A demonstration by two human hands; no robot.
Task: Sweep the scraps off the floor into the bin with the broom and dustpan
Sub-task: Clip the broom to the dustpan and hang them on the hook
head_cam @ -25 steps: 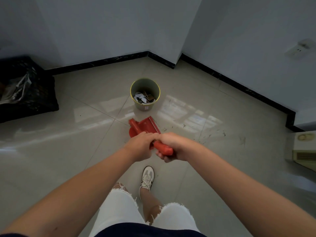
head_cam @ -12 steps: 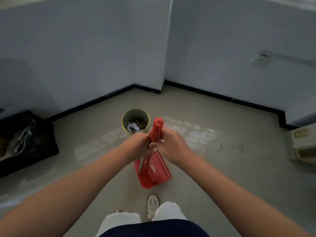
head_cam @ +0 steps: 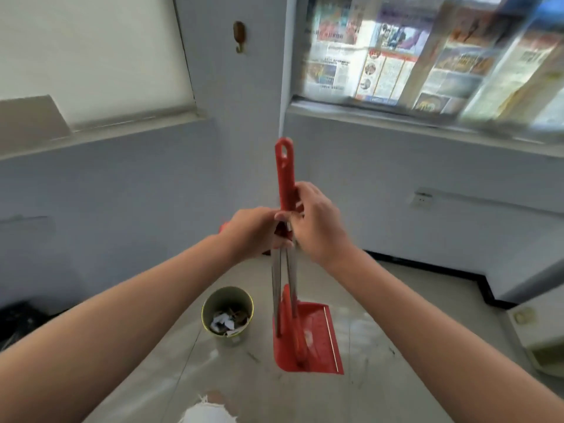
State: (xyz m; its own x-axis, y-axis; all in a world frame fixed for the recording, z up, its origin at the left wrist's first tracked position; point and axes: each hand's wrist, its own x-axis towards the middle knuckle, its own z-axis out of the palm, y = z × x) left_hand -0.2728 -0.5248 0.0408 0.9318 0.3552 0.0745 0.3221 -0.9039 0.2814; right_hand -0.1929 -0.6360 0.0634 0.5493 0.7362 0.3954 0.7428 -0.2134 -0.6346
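My right hand (head_cam: 316, 219) grips a red handle (head_cam: 285, 175) that stands upright, its hang hole at the top. My left hand (head_cam: 254, 232) is closed on a second red grip, whose end (head_cam: 223, 228) pokes out to the left. Two thin metal shafts (head_cam: 285, 288) run down from my hands to the red dustpan (head_cam: 317, 340), which hangs pan-down just above or on the floor. The broom head is not clearly visible. To the left of the dustpan a round green bin (head_cam: 227, 300) stands on the tiles, with paper scraps (head_cam: 224, 323) inside.
A black bag (head_cam: 18, 323) lies by the left wall. A white appliance (head_cam: 546, 334) stands at the right. A wall hook (head_cam: 239, 36) hangs above, and a wall socket (head_cam: 422, 199) is at the right. The window (head_cam: 427, 53) is papered with newspapers.
The handles have swung from low and tilted to upright at chest height. The dustpan has moved from near my feet to the right of the bin. My view has lifted toward the walls.
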